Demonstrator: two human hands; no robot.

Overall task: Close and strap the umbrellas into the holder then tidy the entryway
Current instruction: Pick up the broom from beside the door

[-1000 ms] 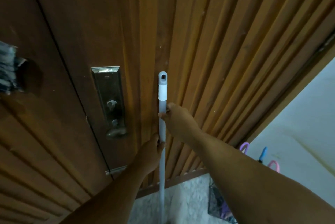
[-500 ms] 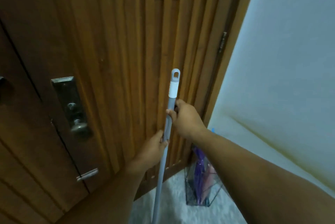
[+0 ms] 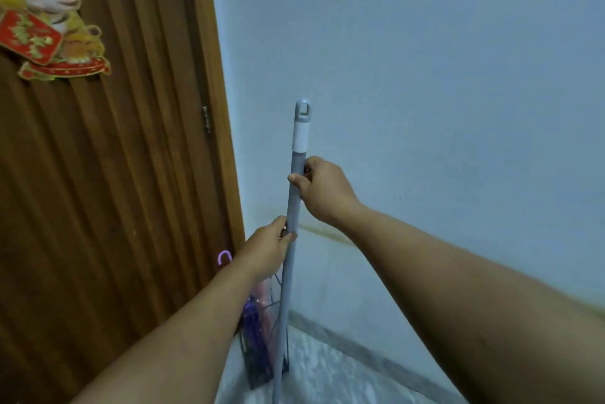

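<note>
A long grey pole [image 3: 287, 276] with a white collar and a hanging loop at its top stands nearly upright in front of me; its lower end runs out of view. My right hand [image 3: 322, 189] grips the pole just below the white collar. My left hand [image 3: 266, 250] grips it lower down. Behind the pole, a dark wire umbrella holder [image 3: 262, 367] stands on the floor in the corner, with a purple umbrella [image 3: 253, 315] and a pink one [image 3: 263, 299] in it. A purple hooked handle [image 3: 224, 256] sticks up above my left wrist.
A ribbed wooden door [image 3: 108, 207] fills the left side, with a tiger paper decoration [image 3: 42, 11] stuck on it and a hinge [image 3: 205, 119] at the frame. A pale blue wall [image 3: 425, 76] fills the right. Light speckled floor [image 3: 327, 377] lies below.
My view has swung right, from the door lock to the wall corner. Both hands keep their grip on the pole, which has moved right to stand in front of the umbrella holder.
</note>
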